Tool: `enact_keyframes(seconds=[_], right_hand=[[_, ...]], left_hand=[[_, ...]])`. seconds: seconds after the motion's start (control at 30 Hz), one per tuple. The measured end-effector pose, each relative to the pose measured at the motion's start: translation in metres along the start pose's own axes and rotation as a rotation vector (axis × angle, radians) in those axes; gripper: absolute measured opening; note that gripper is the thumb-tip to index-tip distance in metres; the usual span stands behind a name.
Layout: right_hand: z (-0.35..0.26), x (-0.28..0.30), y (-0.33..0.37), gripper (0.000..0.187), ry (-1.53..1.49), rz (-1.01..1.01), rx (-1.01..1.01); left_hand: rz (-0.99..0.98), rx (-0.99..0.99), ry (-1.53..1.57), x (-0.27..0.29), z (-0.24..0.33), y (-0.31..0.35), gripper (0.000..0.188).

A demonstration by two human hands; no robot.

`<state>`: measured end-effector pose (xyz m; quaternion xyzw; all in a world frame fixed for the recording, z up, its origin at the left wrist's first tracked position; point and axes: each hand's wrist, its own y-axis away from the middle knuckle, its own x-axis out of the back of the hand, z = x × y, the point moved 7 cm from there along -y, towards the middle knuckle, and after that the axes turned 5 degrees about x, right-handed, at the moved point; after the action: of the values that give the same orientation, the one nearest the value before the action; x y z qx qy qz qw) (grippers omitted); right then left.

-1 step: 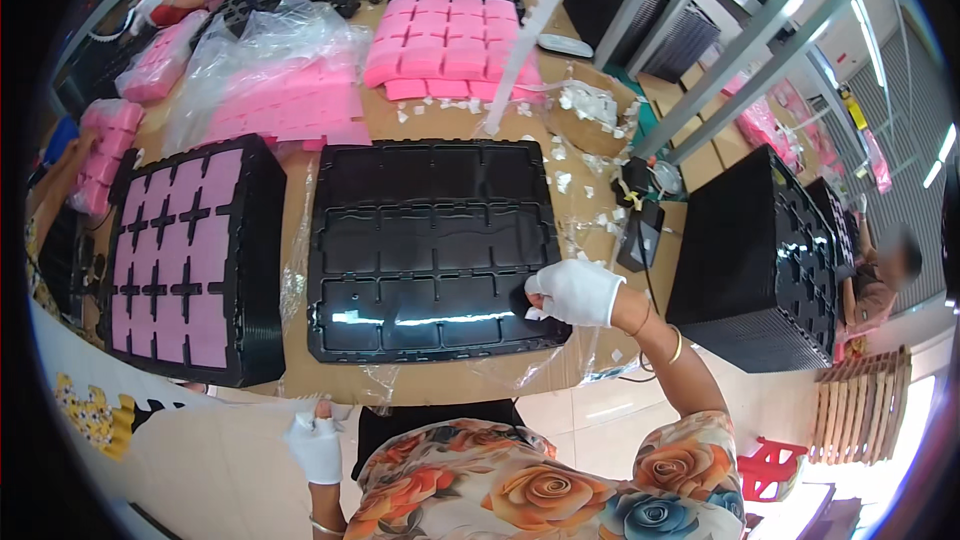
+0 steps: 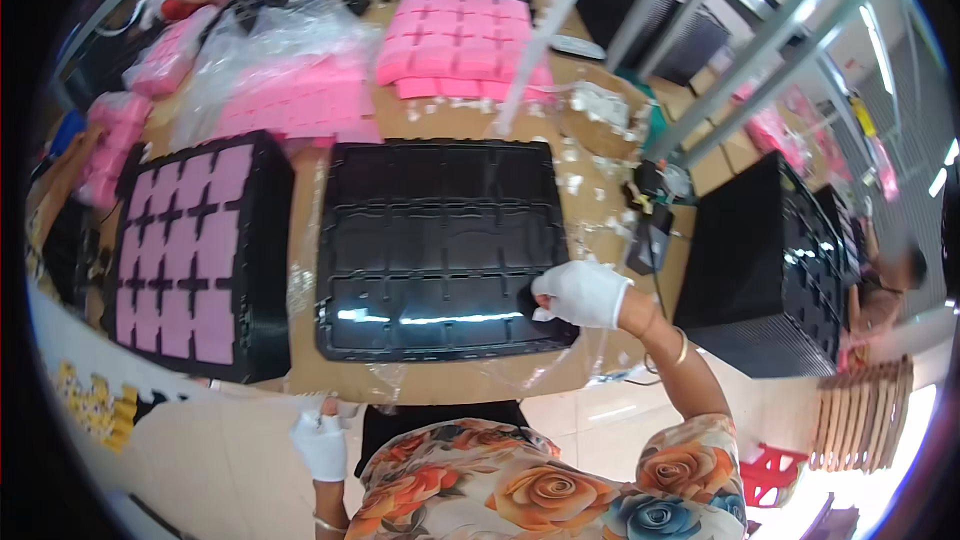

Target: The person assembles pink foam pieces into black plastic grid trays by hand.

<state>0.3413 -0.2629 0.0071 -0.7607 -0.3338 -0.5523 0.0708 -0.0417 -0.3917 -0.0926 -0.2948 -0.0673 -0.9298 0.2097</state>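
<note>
A black plastic tray [image 2: 430,240] with shallow compartments lies on the table in front of me. My right hand [image 2: 585,295], in a white glove with bare fingertips, rests at the tray's lower right edge. Its fingers are pinched together; a small white bit shows at the tips, but I cannot make out what it is. Low on the left, off the table's front edge, hangs my left hand [image 2: 322,445], also gloved. Its fingers are curled, and whether anything is inside them is hidden.
A tall stack of black trays with pink foam [image 2: 185,250] stands at left; another black tray stack [image 2: 755,270] stands at right. Pink foam blocks [image 2: 455,40] and clear plastic film [image 2: 270,40] lie behind. White scraps fill a round container [image 2: 600,115]. Metal posts rise at right.
The whole view has shifted slightly to the right and blurred. Against the tray, neither hand has visibly moved.
</note>
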Motion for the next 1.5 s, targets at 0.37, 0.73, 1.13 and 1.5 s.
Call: enact_keyframes(seconds=[0.37,0.73,1.13,1.5], right_hand=[[-0.002,0.003,0.003,0.006,0.024,0.085,0.014],[0.006,0.022,0.03,0.005,-0.173,0.197,-0.096],[-0.004,0.017,0.028,0.001,-0.084,0.187,-0.053],[0.053,-0.004,0.072,0.004,-0.643,0.765,-0.338]], left_hand=[[0.025,0.035,0.092,0.004,0.033,-0.007,0.023],[-0.056,0.199,0.314,-0.004,0.044,-0.026,0.023],[-0.017,0.165,0.377,0.005,0.036,-0.024,0.024],[-0.125,0.181,0.353,0.006,0.045,-0.023,0.036]])
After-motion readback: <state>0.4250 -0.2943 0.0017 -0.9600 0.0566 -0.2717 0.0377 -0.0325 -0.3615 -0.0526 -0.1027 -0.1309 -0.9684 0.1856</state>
